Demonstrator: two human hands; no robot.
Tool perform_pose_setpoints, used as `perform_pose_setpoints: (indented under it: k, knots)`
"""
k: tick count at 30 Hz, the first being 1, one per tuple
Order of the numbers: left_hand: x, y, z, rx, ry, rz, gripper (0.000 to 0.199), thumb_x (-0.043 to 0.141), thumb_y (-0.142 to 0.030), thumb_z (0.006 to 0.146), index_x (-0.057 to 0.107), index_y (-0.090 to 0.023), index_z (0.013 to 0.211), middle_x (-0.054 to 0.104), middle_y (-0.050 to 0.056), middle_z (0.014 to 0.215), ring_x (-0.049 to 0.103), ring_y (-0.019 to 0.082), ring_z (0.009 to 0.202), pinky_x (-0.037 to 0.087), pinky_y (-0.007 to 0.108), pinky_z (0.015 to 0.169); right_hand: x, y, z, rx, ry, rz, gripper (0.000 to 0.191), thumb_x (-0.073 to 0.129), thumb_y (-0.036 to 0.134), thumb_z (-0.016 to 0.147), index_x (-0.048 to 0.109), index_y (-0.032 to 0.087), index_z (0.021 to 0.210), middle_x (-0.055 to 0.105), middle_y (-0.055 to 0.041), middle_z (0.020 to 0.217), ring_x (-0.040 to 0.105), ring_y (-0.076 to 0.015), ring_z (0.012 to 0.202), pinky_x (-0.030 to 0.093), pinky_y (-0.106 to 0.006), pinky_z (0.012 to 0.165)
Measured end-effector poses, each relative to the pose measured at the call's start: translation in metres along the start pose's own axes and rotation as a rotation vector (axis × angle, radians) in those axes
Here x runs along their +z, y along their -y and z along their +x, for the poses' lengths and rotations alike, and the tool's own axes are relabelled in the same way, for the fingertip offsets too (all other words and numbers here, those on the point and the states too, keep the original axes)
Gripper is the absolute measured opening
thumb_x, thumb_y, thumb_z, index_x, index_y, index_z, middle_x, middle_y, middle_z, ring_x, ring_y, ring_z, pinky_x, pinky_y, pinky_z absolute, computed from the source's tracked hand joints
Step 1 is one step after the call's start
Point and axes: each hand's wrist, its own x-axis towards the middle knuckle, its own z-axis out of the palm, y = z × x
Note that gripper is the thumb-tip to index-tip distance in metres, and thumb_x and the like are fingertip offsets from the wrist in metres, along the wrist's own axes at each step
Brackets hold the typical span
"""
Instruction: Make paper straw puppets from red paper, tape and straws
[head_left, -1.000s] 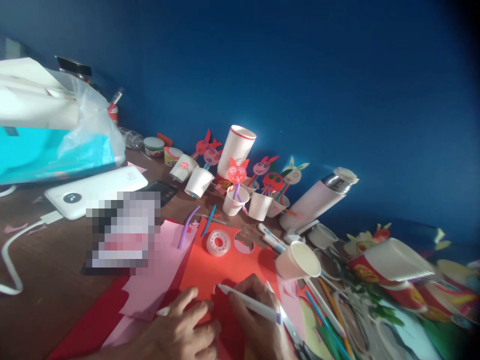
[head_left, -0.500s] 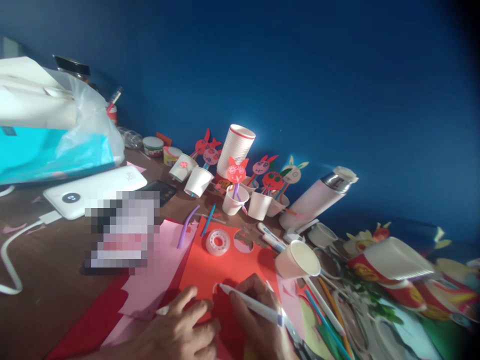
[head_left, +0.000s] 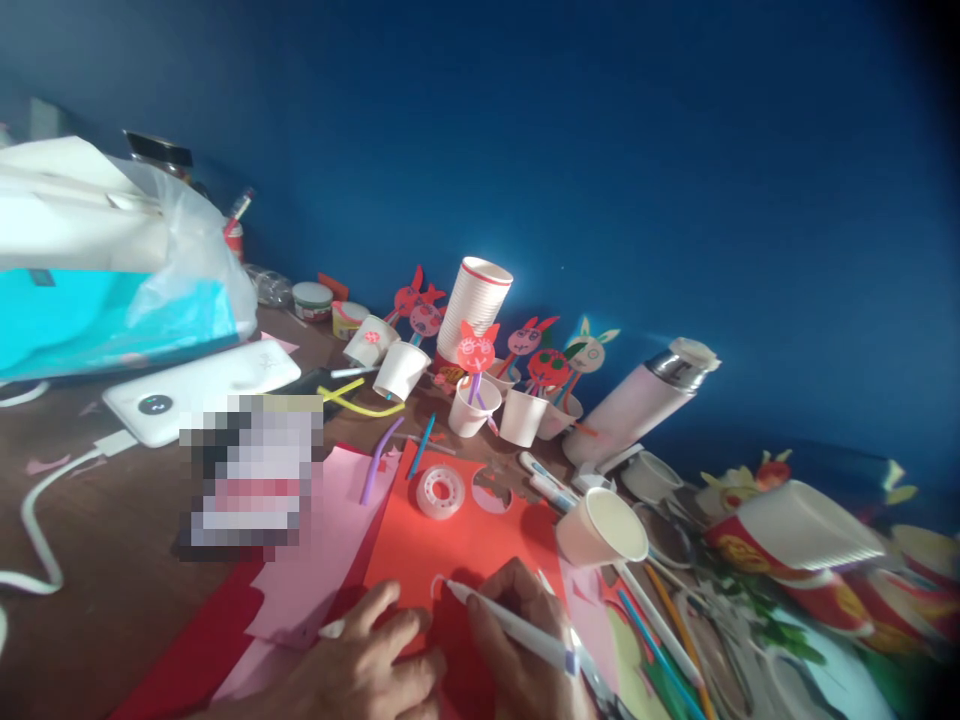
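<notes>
Pinching: your right hand [head_left: 525,640] closes thumb and fingers around the white marker [head_left: 517,628], its tip on the red paper [head_left: 465,545] at a short pale curved line [head_left: 437,584].
Left hand: your left hand [head_left: 375,660] rests on the red paper with its fingers loosely bent and spread apart; a small white tip [head_left: 332,629] shows beside them (whether you hold it, I cannot tell).
Marker: one in your grip, purple at its back end, with no readable writing.
Red cups: a yellowish emblem shows on the stacked red cups [head_left: 787,540], too blurred to read.
Power bank: the white power bank [head_left: 202,390] has a lit round display and a faint mark, neither legible.
Paper heads: six drawn paper heads [head_left: 476,350] on straws, near one upright cup stack [head_left: 475,305].
Tape: one roll of tape [head_left: 441,491] lies on the red paper, just beside one blue straw [head_left: 422,447].
Straws: one purple straw [head_left: 380,462] and two crossed yellow straws [head_left: 375,406].
Flask: one flask [head_left: 637,400], tilted, by the wall.
</notes>
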Motion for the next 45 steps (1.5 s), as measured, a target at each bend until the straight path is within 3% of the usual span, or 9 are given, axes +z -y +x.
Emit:
perform_pose_setpoints:
  k: [4, 9, 12, 16, 23, 29, 34, 45]
  knots:
    - [-0.004, 0.002, 0.004, 0.014, -0.018, 0.001, 0.017, 0.055, -0.021, 0.088, 0.060, -0.024, 0.073, 0.070, -0.008, 0.080, 0.058, 0.019, 0.079, 0.024, 0.041, 0.105, 0.001, 0.001, 0.000, -0.026, -0.049, -0.069, 0.044, 0.058, 0.060, 0.082, 0.045, 0.021, 0.064, 0.038, 0.0069, 0.047, 0.031, -0.0091, 0.044, 0.022, -0.023, 0.045]
    - [-0.022, 0.000, 0.012, -0.011, 0.194, -0.005, 0.011, 0.057, -0.022, 0.092, 0.062, -0.024, 0.083, 0.072, -0.008, 0.089, 0.060, 0.018, 0.085, 0.031, 0.039, 0.099, 0.002, 0.002, 0.000, -0.016, -0.054, -0.067, 0.043, 0.057, 0.059, 0.081, 0.044, 0.022, 0.063, 0.038, 0.0068, 0.047, 0.032, -0.0097, 0.044, 0.022, -0.024, 0.045]
    - [-0.016, 0.001, 0.007, -0.016, 0.182, -0.003, 0.012, 0.056, -0.023, 0.093, 0.062, -0.024, 0.082, 0.072, -0.009, 0.087, 0.060, 0.018, 0.088, 0.029, 0.040, 0.099, 0.002, 0.000, -0.001, -0.014, -0.045, -0.042, 0.045, 0.057, 0.061, 0.081, 0.044, 0.022, 0.063, 0.037, 0.0070, 0.048, 0.031, -0.0096, 0.045, 0.023, -0.024, 0.045]
    - [-0.006, 0.001, 0.003, 0.032, 0.047, 0.001, 0.015, 0.059, -0.023, 0.089, 0.060, -0.024, 0.074, 0.071, -0.009, 0.080, 0.060, 0.019, 0.082, 0.026, 0.042, 0.099, 0.001, -0.001, -0.001, -0.034, -0.042, -0.041, 0.046, 0.057, 0.061, 0.082, 0.045, 0.021, 0.063, 0.039, 0.0063, 0.047, 0.031, -0.0093, 0.044, 0.024, -0.023, 0.044]
    - [-0.026, -0.004, 0.012, -0.055, 0.246, 0.015, 0.010, 0.056, -0.026, 0.093, 0.064, -0.025, 0.087, 0.073, -0.008, 0.099, 0.060, 0.019, 0.096, 0.024, 0.041, 0.104, -0.007, 0.005, 0.000, -0.031, 0.073, -0.033, 0.037, 0.058, 0.051, 0.084, 0.046, 0.021, 0.067, 0.040, 0.0065, 0.050, 0.035, -0.0093, 0.045, 0.024, -0.022, 0.044]
    - [-0.031, -0.002, 0.016, -0.054, 0.278, -0.021, 0.008, 0.057, -0.024, 0.091, 0.064, -0.026, 0.087, 0.073, -0.008, 0.094, 0.060, 0.019, 0.095, 0.023, 0.039, 0.104, -0.013, 0.006, 0.000, -0.022, 0.129, -0.037, 0.031, 0.056, 0.044, 0.087, 0.047, 0.020, 0.069, 0.044, 0.0056, 0.054, 0.037, -0.0094, 0.048, 0.026, -0.021, 0.045]
    - [-0.049, -0.003, 0.030, -0.068, 0.378, -0.065, 0.006, 0.058, -0.027, 0.089, 0.063, -0.025, 0.089, 0.072, -0.006, 0.093, 0.060, 0.020, 0.098, 0.029, 0.039, 0.099, -0.013, 0.007, -0.001, -0.031, 0.139, -0.059, 0.025, 0.057, 0.034, 0.085, 0.047, 0.020, 0.068, 0.043, 0.0064, 0.054, 0.036, -0.0089, 0.048, 0.027, -0.021, 0.044]
    - [-0.054, -0.005, 0.036, -0.105, 0.344, -0.098, 0.010, 0.055, -0.027, 0.092, 0.064, -0.024, 0.090, 0.072, -0.004, 0.092, 0.059, 0.020, 0.098, 0.029, 0.039, 0.099, -0.015, 0.012, -0.002, -0.026, 0.148, -0.043, 0.023, 0.058, 0.033, 0.085, 0.047, 0.021, 0.069, 0.045, 0.0064, 0.053, 0.039, -0.0089, 0.046, 0.027, -0.020, 0.043]
